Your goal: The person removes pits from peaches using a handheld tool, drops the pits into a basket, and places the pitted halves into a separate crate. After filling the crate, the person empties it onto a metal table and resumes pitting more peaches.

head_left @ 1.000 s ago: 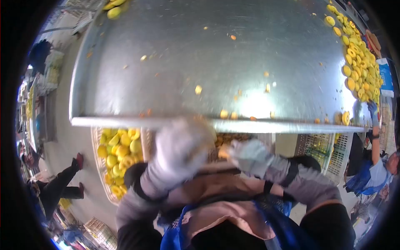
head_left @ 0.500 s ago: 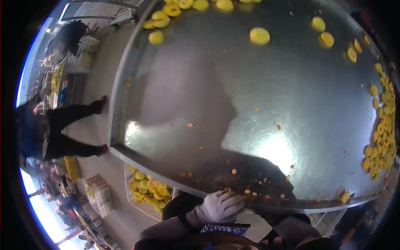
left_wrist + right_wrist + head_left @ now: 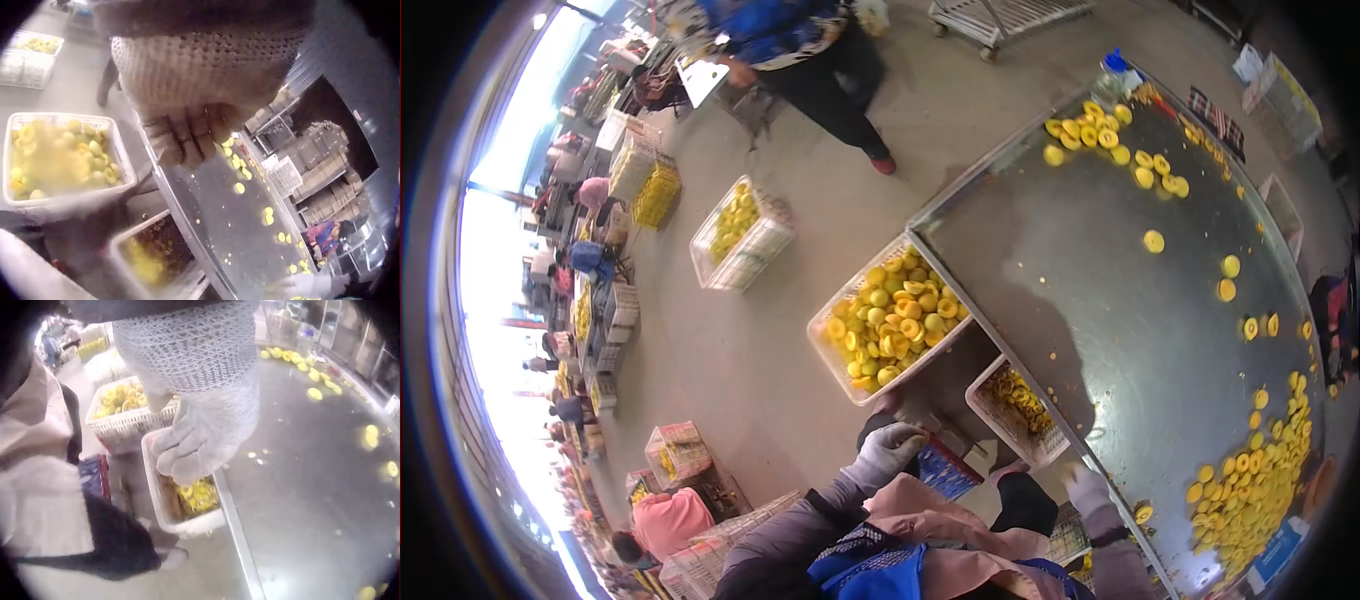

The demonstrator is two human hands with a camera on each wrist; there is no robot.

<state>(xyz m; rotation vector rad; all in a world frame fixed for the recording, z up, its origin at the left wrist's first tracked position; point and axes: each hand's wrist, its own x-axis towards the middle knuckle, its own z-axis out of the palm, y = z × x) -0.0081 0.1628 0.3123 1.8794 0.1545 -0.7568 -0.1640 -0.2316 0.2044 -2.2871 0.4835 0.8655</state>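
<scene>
In the head view, my gloved left hand (image 3: 888, 448) hangs over my lap beside a blue patterned cloth item (image 3: 948, 472), its fingers loosely bent. Nothing shows in its grasp. My gloved right hand (image 3: 1087, 490) is at the near edge of the metal table (image 3: 1040, 230), fingers relaxed and pointing down in the right wrist view, with no object visible in them. Below that edge stands a white crate (image 3: 975, 392) of yellow-brown scraps. Another crate (image 3: 812, 335), full of yellow fruit halves, sits by the table corner.
Many yellow fruit halves (image 3: 1250, 480) are heaped along the table's right side, more (image 3: 1090, 130) at its far end. A third fruit crate (image 3: 775, 240) stands on the floor. One person (image 3: 830, 80) is beyond it; another in pink (image 3: 675, 525) is at left.
My view has swung left, bringing the floor, crates and far table end into sight. The hands, close together at the table edge before, are now apart, the left over my lap.
</scene>
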